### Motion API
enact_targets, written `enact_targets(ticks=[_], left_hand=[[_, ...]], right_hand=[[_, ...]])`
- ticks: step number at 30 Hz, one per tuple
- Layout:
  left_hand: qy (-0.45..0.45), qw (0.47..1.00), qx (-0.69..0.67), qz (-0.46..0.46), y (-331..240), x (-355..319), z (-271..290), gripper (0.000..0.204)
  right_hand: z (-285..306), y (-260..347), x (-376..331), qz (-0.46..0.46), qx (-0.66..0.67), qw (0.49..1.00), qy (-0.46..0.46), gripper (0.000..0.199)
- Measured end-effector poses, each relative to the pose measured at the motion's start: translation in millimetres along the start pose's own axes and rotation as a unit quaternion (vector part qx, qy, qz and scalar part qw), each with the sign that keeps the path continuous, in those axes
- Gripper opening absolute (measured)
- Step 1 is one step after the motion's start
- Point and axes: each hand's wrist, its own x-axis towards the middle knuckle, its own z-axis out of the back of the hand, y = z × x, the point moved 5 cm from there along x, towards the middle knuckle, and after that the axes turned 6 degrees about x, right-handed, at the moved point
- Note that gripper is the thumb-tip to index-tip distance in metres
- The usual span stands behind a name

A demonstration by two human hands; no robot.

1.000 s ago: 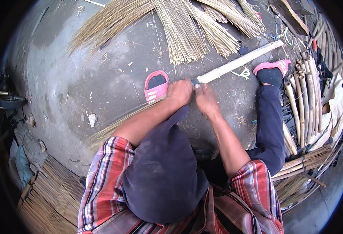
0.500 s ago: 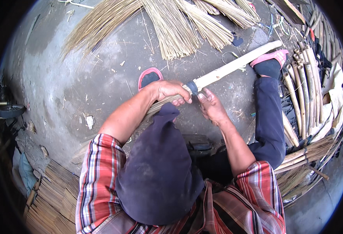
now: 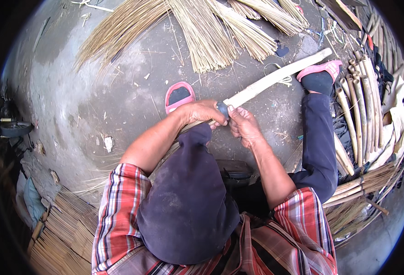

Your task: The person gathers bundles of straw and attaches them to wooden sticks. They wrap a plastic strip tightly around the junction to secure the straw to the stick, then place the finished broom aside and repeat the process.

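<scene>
A pale, peeled wooden broom handle [image 3: 280, 77] slants up to the right, its far end beside my right foot. At its lower end a dark rubber-like band [image 3: 222, 109] wraps the joint with a bundle of thin straw stalks [image 3: 170, 150]. My left hand [image 3: 202, 111] is wrapped round the bundle just below the band. On the other side, the thumb and fingers of my right hand [image 3: 245, 124] are pinched at the band's edge. Past my left forearm the straw tips fan out, partly hidden by the arm and the dark cap [image 3: 183, 192].
Several straw bundles [image 3: 202, 41] lie ahead on the concrete floor. Bamboo-like sticks [image 3: 360, 110] are piled at the right, above more straw. Pink slippers [image 3: 186, 85] are on my feet. Slatted straw matting [image 3: 66, 233] lies at the lower left.
My right hand has closed in on the band, its fingers now pinched there instead of loosely curled beside the handle. The straw tips have spread into view at the left.
</scene>
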Motion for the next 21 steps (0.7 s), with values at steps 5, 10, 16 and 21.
enact_targets(ticks=[5, 10, 16, 21], left_hand=[[-0.380, 0.846, 0.345, -0.141, -22.6, -35.0, 5.5, 0.050], [-0.371, 0.848, 0.375, -0.051, -16.0, -42.3, 2.9, 0.052], [-0.410, 0.772, 0.482, -0.058, -12.9, -32.2, -2.8, 0.052], [-0.384, 0.802, 0.456, -0.005, -8.5, -25.9, 9.1, 0.050]], right_hand=[[-7.5, 2.8, 8.2, 0.027, -0.060, 0.993, -0.095, 0.025], [-11.1, 14.1, 8.5, 0.010, -0.092, 0.992, -0.082, 0.024], [-17.4, 29.6, -10.2, 0.014, -0.213, 0.975, -0.062, 0.028], [-30.6, 40.1, -31.4, 0.004, -0.189, 0.980, -0.065, 0.033]])
